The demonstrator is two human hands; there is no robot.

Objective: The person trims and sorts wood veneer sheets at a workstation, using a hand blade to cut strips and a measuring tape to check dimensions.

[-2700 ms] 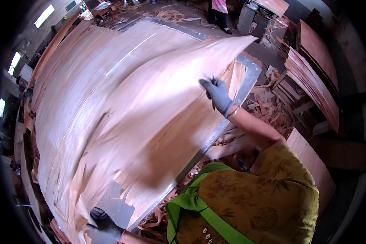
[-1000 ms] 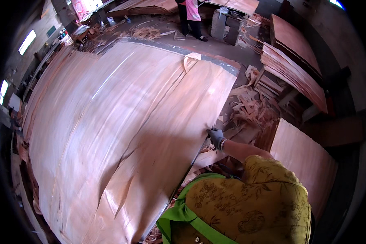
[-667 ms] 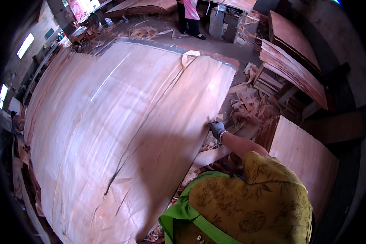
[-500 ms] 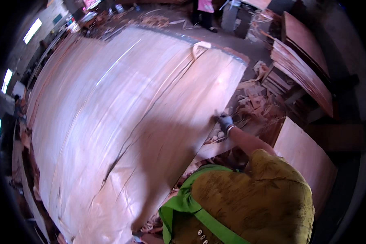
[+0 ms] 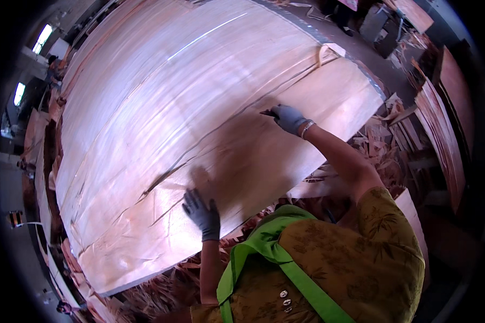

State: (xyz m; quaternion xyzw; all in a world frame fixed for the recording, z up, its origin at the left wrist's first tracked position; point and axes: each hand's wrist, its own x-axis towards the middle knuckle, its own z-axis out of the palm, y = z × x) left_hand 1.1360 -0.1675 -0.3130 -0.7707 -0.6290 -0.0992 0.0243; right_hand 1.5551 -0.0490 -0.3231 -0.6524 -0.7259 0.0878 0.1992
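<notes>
A broad, pale wood veneer sheet (image 5: 161,124) lies spread in front of me, with long splits running across it. My left hand (image 5: 203,216), in a dark grey glove, is over the near part of the sheet with its fingers spread. Farther right, my right hand (image 5: 289,118), in a lighter grey glove, reaches over the sheet. Its fingers stretch leftward, the dark fingertips close to a long split (image 5: 215,134). I see nothing held in either hand. At that split's far end, a curled veneer strip (image 5: 328,51) stands up by the sheet's edge.
Torn veneer scraps (image 5: 172,285) pile up along the sheet's near edge, and more lie to the right. Stacked veneer sheets (image 5: 439,129) lean at the right. At the far left, a person (image 5: 54,70) is in view; another person's legs (image 5: 339,16) show at the top.
My left hand has come up from the lower edge onto the sheet, fingers spread. My right hand has moved from the sheet's near edge inward over it. The view has shifted.
</notes>
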